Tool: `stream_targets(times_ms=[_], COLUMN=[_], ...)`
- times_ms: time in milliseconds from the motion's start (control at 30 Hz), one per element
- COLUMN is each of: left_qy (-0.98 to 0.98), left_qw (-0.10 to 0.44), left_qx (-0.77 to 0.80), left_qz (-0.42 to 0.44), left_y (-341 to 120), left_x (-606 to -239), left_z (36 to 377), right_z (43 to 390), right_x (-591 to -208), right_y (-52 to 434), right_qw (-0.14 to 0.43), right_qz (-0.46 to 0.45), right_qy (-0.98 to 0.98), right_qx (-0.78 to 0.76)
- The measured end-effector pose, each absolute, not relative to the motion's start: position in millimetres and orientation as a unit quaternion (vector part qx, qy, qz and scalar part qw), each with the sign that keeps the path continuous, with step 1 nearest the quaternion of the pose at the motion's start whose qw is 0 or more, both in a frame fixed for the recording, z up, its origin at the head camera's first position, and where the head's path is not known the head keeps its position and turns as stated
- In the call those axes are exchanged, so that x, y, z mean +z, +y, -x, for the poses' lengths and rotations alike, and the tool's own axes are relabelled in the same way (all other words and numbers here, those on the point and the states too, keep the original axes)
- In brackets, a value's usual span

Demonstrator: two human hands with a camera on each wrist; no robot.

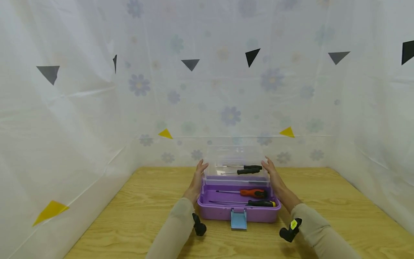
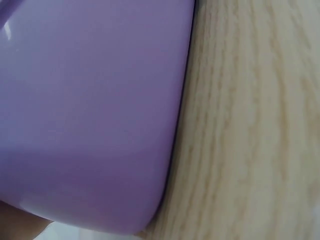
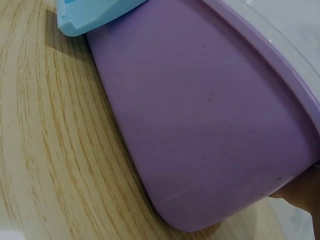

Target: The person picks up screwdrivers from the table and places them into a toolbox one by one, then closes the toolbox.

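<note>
A purple toolbox (image 1: pixel 220 214) stands on the table with its clear lid (image 1: pixel 237 153) tipped back and its light blue latch (image 1: pixel 238 220) hanging down in front. Inside lie a red-and-black screwdriver (image 1: pixel 253 193) and a black screwdriver with a yellow end (image 1: pixel 262 203). Two black-handled screwdrivers, the upper (image 1: pixel 252 167) and the lower (image 1: pixel 248 171), show at the lid; whether inside or behind it, I cannot tell. My left hand (image 1: pixel 196 181) lies along the left side with fingers extended, my right hand (image 1: pixel 276 180) likewise along the right. Both wrist views mostly show purple wall (image 2: pixel 100 100).
The wooden table (image 1: pixel 129 216) reaches back to a pale flowered curtain (image 1: pixel 207 108), which also hangs at both sides. Black and yellow triangles are fixed on it. A black camera mount sits on the left wrist (image 1: pixel 199 226) and another on the right (image 1: pixel 290 231).
</note>
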State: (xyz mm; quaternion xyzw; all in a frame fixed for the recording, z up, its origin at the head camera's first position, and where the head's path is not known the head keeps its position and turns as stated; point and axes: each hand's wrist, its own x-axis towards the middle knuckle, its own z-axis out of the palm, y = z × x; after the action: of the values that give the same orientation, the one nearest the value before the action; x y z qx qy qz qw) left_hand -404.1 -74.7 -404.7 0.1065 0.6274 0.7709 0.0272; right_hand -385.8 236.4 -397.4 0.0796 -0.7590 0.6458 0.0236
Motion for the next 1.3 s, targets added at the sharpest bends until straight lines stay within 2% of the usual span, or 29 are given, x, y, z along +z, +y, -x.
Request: stream_targets(times_ms=[333, 867, 1300], left_qy=[0.627, 0.638, 0.659], left_qw=[0.013, -0.055, -0.055], left_qx=[0.770, 0.758, 0.744], left_qz=[-0.112, -0.126, -0.096], left_y=[-72.1, -70.7, -71.4], left_x=[-406.8, -405.3, -404.4], left_z=[405.7, 409.6, 402.9], right_z=[383.6, 385.4, 383.8], right_x=[-399.5, -400.7, -403.8], right_y=[237.8, 237.0, 237.7], right_qw=[0.048, 0.096, 0.119], right_qz=[-0.089, -0.107, -0.128], right_qy=[-0.748, -0.724, -0.708], right_qx=[0.656, 0.675, 0.684])
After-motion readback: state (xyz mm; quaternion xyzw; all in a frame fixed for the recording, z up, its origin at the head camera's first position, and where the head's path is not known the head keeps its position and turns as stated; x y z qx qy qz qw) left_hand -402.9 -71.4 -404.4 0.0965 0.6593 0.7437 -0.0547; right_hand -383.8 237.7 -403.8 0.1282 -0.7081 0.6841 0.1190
